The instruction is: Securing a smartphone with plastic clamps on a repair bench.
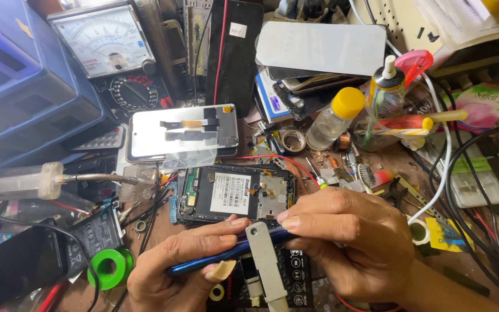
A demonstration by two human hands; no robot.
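My left hand (pixel 180 268) grips a blue phone shell (pixel 226 252) held edge-up, thumb pressed on its near side. My right hand (pixel 347 240) pinches the same shell from the right, fingertips on its upper edge. A flat grey metal tool (pixel 265 260) crosses the shell between my hands; I cannot tell which hand holds it. Just behind lies an opened phone (pixel 235 193) with its dark board and a white label showing.
A loose screen panel (pixel 183 133) lies beyond the opened phone. An analog meter (pixel 108 40) and blue case (pixel 24 86) stand at back left. A yellow-capped bottle (pixel 336 118), glue tube (pixel 387 86), green tape roll (pixel 111 267) and many wires crowd the bench.
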